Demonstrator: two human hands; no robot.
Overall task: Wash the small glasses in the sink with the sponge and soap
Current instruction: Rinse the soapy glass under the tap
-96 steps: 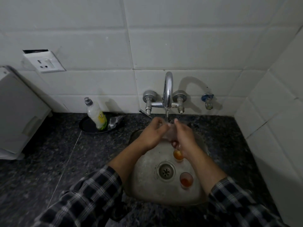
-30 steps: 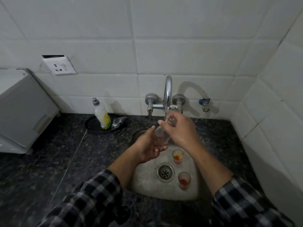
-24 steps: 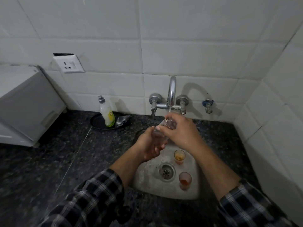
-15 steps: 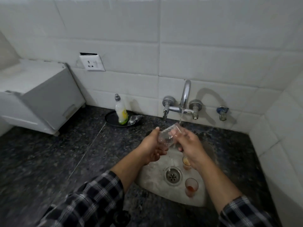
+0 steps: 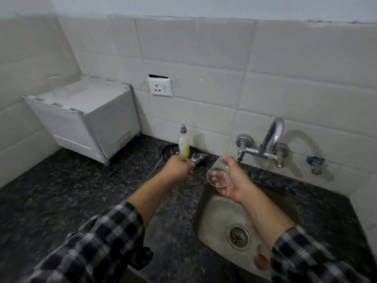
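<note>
1. Glass (image 5: 219, 174): small and clear, it is held up right of centre, above the back-left rim of the sink (image 5: 214, 217). Everything else follows from the left.
2. At the far left a white box (image 5: 81, 119) stands on the dark speckled worktop (image 5: 61, 190), against the tiled wall.
3. A wall socket (image 5: 160, 86) sits above and to the right of the box.
4. A soap bottle (image 5: 184, 144) stands upright on a black dish (image 5: 170, 152) at the back of the worktop. A grey crumpled wad (image 5: 199, 157) lies on the dish's right side.
5. The left hand (image 5: 179, 168) reaches to the dish with its fingers curled at the wad's near edge. The spot is blurred, so I cannot tell whether the grip has closed on the wad.
6. The right hand (image 5: 236, 182) has its grip wrapped round the glass, which is tilted with its mouth toward the camera. The fingers show through its wall.
7. A tap (image 5: 269, 144) is fixed to the wall behind, and a blue-capped valve (image 5: 314, 162) is further right.
8. The sink lies under the right forearm, with its drain (image 5: 239, 237) in the middle.
9. 1 second glass (image 5: 262, 260) with orange dregs stands at the sink's near right, partly hidden by the checked sleeve (image 5: 306, 256).
</note>
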